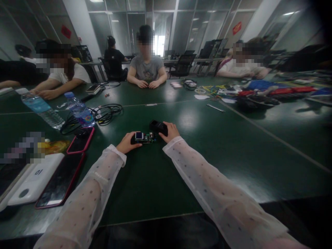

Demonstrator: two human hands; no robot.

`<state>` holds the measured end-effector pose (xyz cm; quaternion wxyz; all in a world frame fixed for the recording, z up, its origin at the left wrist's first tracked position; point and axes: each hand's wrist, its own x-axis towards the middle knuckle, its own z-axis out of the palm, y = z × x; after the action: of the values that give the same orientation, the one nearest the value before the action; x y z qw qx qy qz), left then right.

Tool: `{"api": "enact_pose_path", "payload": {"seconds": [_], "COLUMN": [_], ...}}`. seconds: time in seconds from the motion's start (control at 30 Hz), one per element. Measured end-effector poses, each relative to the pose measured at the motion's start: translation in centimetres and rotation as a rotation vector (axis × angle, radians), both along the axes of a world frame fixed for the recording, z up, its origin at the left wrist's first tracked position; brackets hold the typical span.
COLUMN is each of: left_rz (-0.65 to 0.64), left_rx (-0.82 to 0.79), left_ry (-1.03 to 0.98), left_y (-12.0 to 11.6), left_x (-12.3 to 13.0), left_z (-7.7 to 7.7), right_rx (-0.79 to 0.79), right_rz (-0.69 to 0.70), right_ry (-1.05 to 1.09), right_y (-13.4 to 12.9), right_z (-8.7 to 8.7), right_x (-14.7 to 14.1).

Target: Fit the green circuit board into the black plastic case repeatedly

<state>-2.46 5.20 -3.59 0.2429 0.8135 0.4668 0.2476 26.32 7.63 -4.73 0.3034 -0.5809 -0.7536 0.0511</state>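
Observation:
Near the middle of the green table, my left hand [128, 143] grips the left end of a small green circuit board [147, 137] that carries a little square screen [139, 136]. Dark material shows under the board's left end, but I cannot make out its shape. My right hand [170, 132] has its thumb and fingers around a black plastic casing [158, 127], tilted just behind and right of the board. The casing's left part reaches close to the board's far edge; whether they touch I cannot tell.
Left of my arm lie a red-edged phone [62, 180], a pink-cased phone [81, 140] and a white power bank [37, 178]. Two water bottles [80, 110] and a coiled black cable [109, 114] are behind them. A wrench [215, 108] and piled cables [215, 90] lie right. People sit opposite.

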Motion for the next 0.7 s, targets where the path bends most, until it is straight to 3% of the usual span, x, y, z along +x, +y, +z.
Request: {"api": "enact_pose_path", "payload": {"seconds": [0.13,0.4,0.53,0.7], "left_rz": [-0.003,0.007,0.033,0.043], "left_rx": [-0.009,-0.007,0.003,0.007], "left_ry": [-0.009,0.008,0.013,-0.057], "left_y": [0.0,0.1,0.4,0.8], "left_x": [-0.1,-0.1,-0.2,-0.3], "left_z": [0.0,-0.1,-0.8,-1.6], "right_rx": [-0.043,-0.1,-0.134,-0.117], "right_rz": [0.036,0.325,0.45,0.519], "right_ry": [0.063,0.699,0.72,0.589], "right_y": [0.3,0.0,-1.2,-2.6], "right_z": [-0.5,0.2,1.3,1.7], "right_x": [-0.2,-0.4,-1.7,-3.3]}}
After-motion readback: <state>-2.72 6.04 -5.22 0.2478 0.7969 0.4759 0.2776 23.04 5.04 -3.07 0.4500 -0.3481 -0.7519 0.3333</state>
